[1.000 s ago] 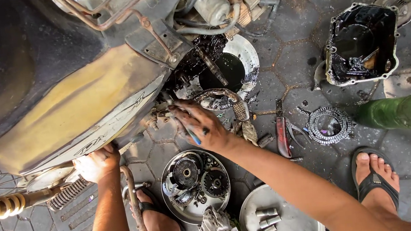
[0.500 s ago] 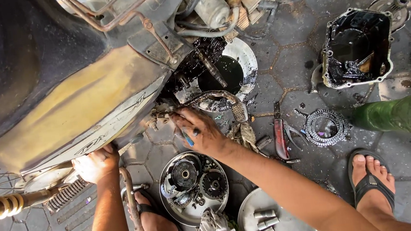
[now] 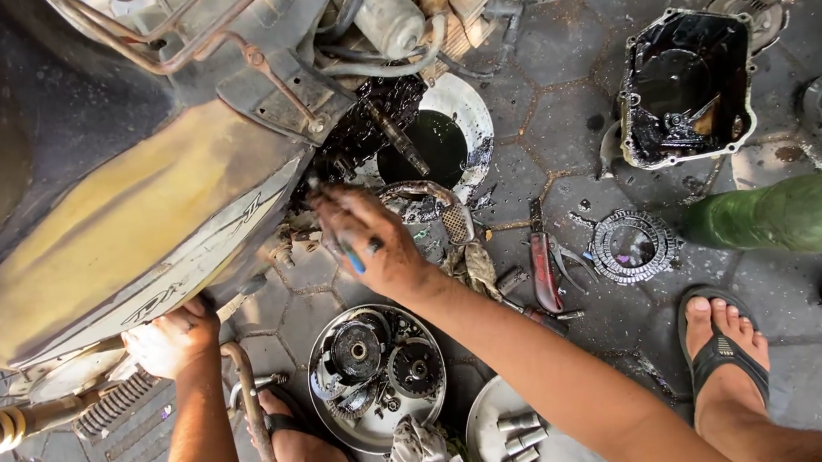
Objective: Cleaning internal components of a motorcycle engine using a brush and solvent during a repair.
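Motorbike [image 3: 109, 220], tipped on its side, fills the upper left of the paved floor, its oily open engine [image 3: 392, 132] facing up. Right of the engine sits a black, oil-filled engine cover [image 3: 683, 84], and below that cover lies a green bottle [image 3: 791, 214] on its side. Below the engine a round metal tray [image 3: 333, 409] holds greasy gears, with a dirty rag [image 3: 423, 456] and a second dish [image 3: 493, 454] of small cylinders just beside it. Red-handled pliers [image 3: 543, 268] lie between the engine and a toothed ring [image 3: 631, 245]. The right hand [image 3: 372, 240] reaches to the engine's lower edge, fingers curled round a small blue tool. The left hand [image 3: 172, 339] is closed on the bike's lower frame, left of the tray.
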